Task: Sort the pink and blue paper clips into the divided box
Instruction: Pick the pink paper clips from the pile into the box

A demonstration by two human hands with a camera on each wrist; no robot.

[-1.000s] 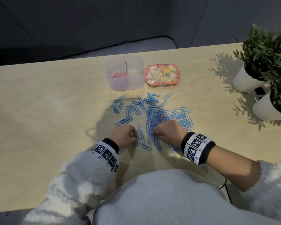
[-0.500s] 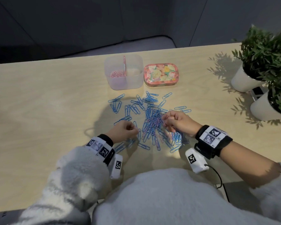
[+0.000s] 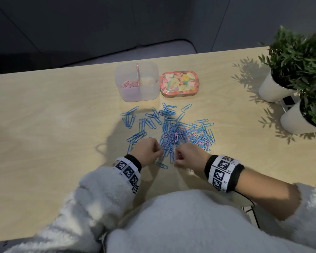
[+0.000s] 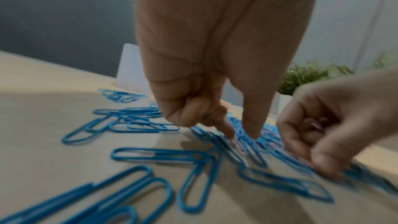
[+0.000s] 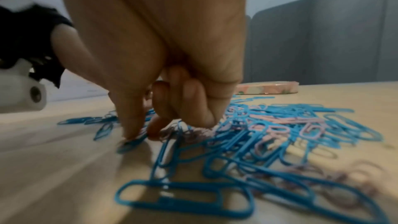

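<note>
A mixed pile of blue and pink paper clips lies mid-table. Behind it stands the clear divided box, with pink clips in its left compartment. My left hand is at the pile's near left edge. In the left wrist view its thumb and forefinger pinch down on a clip in the pile, colour blurred. My right hand is at the near right edge, its fingers curled round pink clips in the palm. Its thumb and forefinger touch the pile.
A floral tin sits right of the box. Two white pots with green plants stand at the table's right end. Loose blue clips lie left of the pile. A wrist cable hangs at the near edge.
My right hand, half a second ago farther out over the pile, has pulled back to the pile's near edge. My left hand has shifted slightly right, toward it.
</note>
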